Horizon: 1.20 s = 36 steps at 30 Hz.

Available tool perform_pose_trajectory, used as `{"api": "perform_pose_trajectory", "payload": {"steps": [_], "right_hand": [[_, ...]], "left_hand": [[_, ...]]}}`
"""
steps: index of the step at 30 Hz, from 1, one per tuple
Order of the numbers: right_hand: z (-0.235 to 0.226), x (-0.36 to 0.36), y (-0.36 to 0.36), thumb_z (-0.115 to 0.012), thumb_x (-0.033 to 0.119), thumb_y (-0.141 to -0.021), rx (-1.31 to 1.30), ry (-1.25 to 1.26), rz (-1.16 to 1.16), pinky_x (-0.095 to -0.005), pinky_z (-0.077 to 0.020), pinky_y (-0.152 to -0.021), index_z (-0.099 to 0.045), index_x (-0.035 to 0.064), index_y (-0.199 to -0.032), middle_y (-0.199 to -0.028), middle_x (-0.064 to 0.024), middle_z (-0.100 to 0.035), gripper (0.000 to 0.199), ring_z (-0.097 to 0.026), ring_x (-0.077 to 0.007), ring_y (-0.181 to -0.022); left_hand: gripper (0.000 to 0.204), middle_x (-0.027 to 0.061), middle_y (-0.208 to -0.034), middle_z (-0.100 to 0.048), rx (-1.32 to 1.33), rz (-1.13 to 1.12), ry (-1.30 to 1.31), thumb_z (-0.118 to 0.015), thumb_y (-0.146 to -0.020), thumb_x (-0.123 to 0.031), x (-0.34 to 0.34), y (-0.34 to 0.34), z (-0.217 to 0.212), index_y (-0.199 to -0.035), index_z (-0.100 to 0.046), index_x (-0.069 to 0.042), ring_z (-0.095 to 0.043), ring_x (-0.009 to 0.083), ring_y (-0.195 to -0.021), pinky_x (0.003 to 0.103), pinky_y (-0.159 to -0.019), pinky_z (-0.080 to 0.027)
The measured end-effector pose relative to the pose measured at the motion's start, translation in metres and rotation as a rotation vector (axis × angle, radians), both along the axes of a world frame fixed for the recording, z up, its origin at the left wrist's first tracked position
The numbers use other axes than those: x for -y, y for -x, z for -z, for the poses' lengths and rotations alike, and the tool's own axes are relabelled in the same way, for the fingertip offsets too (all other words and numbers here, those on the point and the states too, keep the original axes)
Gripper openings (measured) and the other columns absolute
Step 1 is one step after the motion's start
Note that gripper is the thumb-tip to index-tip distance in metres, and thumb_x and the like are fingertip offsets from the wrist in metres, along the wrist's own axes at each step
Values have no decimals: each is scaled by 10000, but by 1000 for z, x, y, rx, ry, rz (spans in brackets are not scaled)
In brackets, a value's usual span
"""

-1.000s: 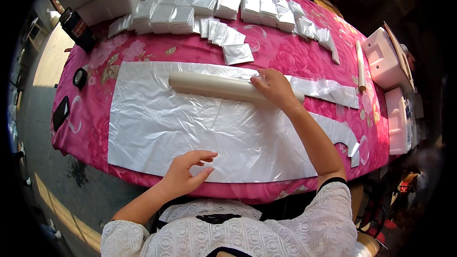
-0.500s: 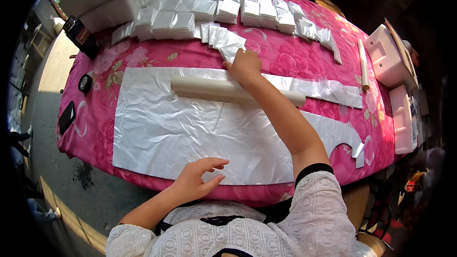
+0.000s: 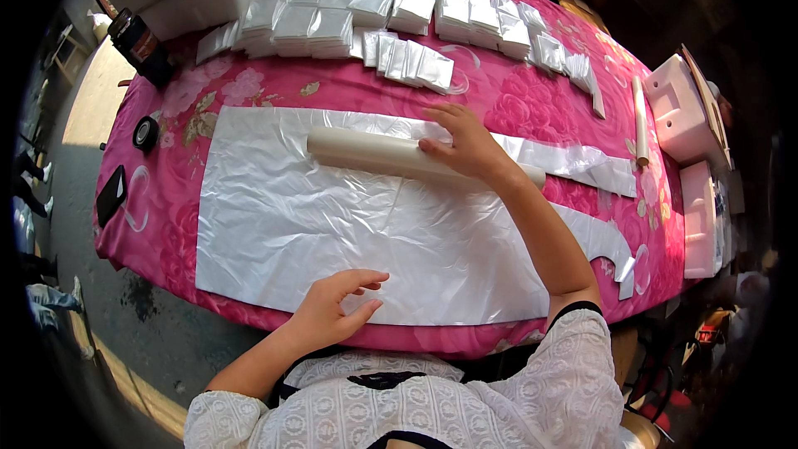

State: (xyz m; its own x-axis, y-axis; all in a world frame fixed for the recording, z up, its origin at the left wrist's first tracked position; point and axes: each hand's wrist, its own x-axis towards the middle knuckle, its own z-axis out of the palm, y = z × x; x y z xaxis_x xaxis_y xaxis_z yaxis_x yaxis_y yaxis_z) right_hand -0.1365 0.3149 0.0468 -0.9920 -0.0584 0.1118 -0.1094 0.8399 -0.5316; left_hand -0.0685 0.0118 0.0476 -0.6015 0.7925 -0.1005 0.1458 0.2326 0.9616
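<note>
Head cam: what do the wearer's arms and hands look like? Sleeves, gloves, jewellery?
Both hands are bare: no gloves on the left hand or the right hand, and no rings or watch that I can make out. The forearms are uncovered. Short white lace sleeves with a dark trim at the cuff.

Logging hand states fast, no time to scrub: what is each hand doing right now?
Left hand: open, fingers loosely curled, resting on the near edge of the white plastic sheet, holding nothing.
Right hand: open, palm down on the white roll, not gripping it.
</note>
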Motion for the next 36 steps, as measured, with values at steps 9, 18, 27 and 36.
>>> {"api": "perform_pose_trajectory", "payload": {"steps": [9,18,27,36], "right_hand": [[-11,23,-174,-630,163,-792,112,-54,181,-391,-457,-798,-460,-1,-1245,-1021,-177,-563,511,-544,-321,-921],[33,2,-240,-479,282,-886,-7,-203,111,-390,-223,-1071,-419,35,-1302,-1392,-154,-343,489,-296,-300,-1302],[64,-188,-341,-427,304,-902,30,-436,863,-392,-224,-1065,-403,-16,-1294,-1367,-190,-369,506,-315,-299,-1292],[30,-109,-314,-533,108,-805,-188,-660,963,-452,-199,-1070,-408,5,-1290,-1354,-194,-372,512,-274,-345,-1301]], "left_hand": [[557,178,-1313,-413,-376,83,51,-633,-776,-107,-39,-16,1,-1282,-414,-31,-437,299,-1185,377,-958,-371],[903,325,-1424,-7,-745,191,130,-672,-739,-343,-105,-42,30,-1404,-156,-18,-66,468,-1328,466,-1072,-176],[901,295,-1439,39,-683,79,64,-673,-762,-302,-149,-30,34,-1392,-125,35,-107,460,-1326,443,-1043,-278],[894,297,-1439,-5,-748,195,71,-649,-773,-347,-127,-58,30,-1390,-128,36,-59,439,-1342,446,-1083,-155]]}}
